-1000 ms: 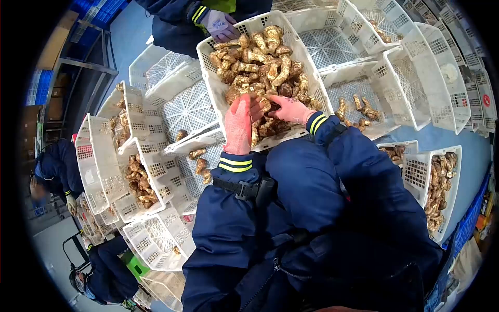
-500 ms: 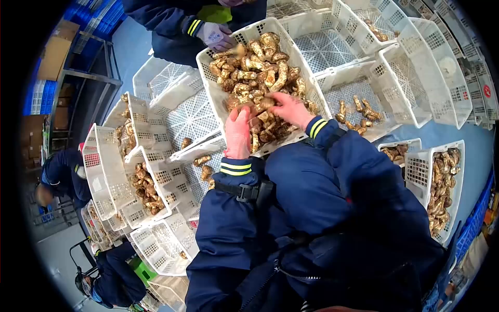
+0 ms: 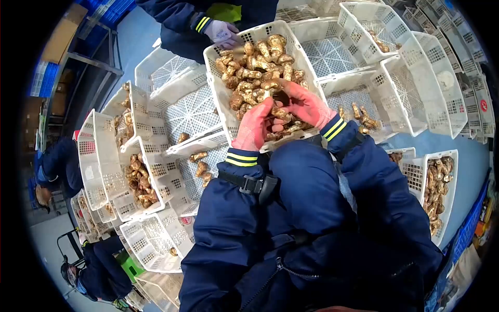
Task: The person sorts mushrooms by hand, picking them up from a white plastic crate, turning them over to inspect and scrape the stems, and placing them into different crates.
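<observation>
A white perforated plastic crate (image 3: 221, 106) in front of me is heaped with brown-capped, pale-stemmed mushrooms (image 3: 244, 75). Above its near half, my gloved hands meet around one mushroom (image 3: 268, 86), its cap up and its stem toward me. My right hand (image 3: 306, 104), in a pink glove, curls its fingers at the cap. With thumb and fingers closed by the stem, my left hand (image 3: 254, 125) is in a matching pink glove. Parts of the fingers and of the mushrooms under them are hidden.
Across the crate, a co-worker's grey-gloved hand (image 3: 222, 34) is at its far left corner. White crates with a few mushrooms (image 3: 366, 117) stand on the right and left (image 3: 200, 166). A fuller crate (image 3: 439, 187) is at lower right. Other people sit at far left.
My hands have come together from apart over the heap, with a mushroom now held up between them. The view has shifted slightly, and the co-worker's hand stays by the far corner.
</observation>
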### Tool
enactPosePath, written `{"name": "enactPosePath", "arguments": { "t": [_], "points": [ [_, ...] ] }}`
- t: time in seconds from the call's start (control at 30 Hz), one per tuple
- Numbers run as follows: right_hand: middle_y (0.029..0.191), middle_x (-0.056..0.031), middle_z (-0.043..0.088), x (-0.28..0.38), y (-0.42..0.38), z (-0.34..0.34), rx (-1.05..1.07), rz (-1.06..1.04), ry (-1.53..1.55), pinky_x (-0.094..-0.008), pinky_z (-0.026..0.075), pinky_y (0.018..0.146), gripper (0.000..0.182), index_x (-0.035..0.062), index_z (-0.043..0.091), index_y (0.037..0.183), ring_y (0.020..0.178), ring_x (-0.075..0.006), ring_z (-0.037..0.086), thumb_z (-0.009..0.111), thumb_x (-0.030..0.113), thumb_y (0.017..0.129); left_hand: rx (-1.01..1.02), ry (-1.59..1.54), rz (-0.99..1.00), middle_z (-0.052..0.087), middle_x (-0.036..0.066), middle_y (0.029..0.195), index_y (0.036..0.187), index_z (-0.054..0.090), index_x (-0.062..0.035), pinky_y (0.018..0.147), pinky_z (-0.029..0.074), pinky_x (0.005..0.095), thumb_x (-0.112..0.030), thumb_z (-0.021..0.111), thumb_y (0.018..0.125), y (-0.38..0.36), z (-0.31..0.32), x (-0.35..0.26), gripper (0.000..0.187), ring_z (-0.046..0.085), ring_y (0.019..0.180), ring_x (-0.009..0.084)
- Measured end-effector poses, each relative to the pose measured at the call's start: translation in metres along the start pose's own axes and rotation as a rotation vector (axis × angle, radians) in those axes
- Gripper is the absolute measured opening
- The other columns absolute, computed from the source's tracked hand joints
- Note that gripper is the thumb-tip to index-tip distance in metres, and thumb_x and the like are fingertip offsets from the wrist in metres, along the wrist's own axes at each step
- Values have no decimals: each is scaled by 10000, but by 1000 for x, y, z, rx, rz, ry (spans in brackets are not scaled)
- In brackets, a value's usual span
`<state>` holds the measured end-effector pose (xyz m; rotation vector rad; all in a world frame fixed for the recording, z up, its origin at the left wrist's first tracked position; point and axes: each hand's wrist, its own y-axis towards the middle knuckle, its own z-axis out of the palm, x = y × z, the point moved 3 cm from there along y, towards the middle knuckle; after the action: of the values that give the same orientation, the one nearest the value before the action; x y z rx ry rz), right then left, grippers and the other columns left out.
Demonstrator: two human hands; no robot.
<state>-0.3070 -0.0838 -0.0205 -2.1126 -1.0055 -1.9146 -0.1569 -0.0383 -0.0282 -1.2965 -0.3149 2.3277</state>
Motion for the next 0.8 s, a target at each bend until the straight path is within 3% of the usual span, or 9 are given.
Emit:
{"name": "enactPosePath", "arguments": {
  "t": [0.07,0.27,0.4,0.47,0.53,0.57,0.7,0.73,0.8],
  "points": [
    [1148,-107,543,-18,-3,-9,-126,513,680,-280,445,832,388,7,402,1274,1020,-164,542,433,165,921,-213,36,48,607,51,833,986,575,-24,498,462,246,-325,562,856,4,-14,1,328,595,587,155],
    [1132,-132,556,-67,-41,-39,-276,781,510,-289,456,826,407,-17,394,1266,1003,-206,561,422,210,929,-359,228,121,606,67,814,930,582,-16,421,413,232,-268,581,844,-5,-5,-12,266,581,509,151],
    [1066,-90,577,-94,-57,-36,-271,777,404,-284,463,801,409,-27,431,1229,953,-183,577,463,227,910,-379,182,171,597,55,860,1009,579,17,509,483,247,-212,576,845,0,-8,-14,282,584,573,137],
    [1042,-70,574,-94,-57,-37,-39,712,2,-277,468,780,422,-47,426,1227,916,-154,574,481,219,905,-366,215,245,596,54,867,1038,560,27,556,504,265,-223,581,842,11,-18,-6,318,582,670,144],
    [1067,-60,572,-117,-75,-30,-171,838,426,-254,457,754,447,-42,423,1240,894,-129,562,503,225,890,-338,131,263,605,57,822,1004,564,-8,549,489,255,-233,568,848,17,-28,-1,274,579,636,144],
    [1082,-55,569,-110,-75,-28,-161,839,286,-249,451,758,466,-43,413,1249,900,-127,558,510,230,884,-276,-107,235,620,73,831,997,564,-19,540,481,249,-240,557,853,-1,-16,-11,264,578,623,146],
    [885,4,556,-125,-72,-28,-120,798,107,-197,399,656,357,-14,516,1154,745,-71,506,514,224,887,-407,38,414,631,99,847,979,566,-25,562,488,259,-303,482,875,-63,-65,-52,308,590,635,164],
    [1087,-64,573,-136,-76,-32,-154,815,135,-220,414,803,452,-49,472,1204,960,-124,532,521,251,868,-492,18,446,628,99,823,949,565,-30,557,484,269,-296,480,876,-87,-84,-62,289,590,644,162],
    [989,-45,601,-156,-77,-31,-189,694,-71,-229,430,725,424,-23,510,1172,834,-113,550,524,263,860,-602,-12,517,625,85,826,942,565,-49,562,469,268,-321,502,874,-137,-145,-65,288,593,681,155]
  ]
}}
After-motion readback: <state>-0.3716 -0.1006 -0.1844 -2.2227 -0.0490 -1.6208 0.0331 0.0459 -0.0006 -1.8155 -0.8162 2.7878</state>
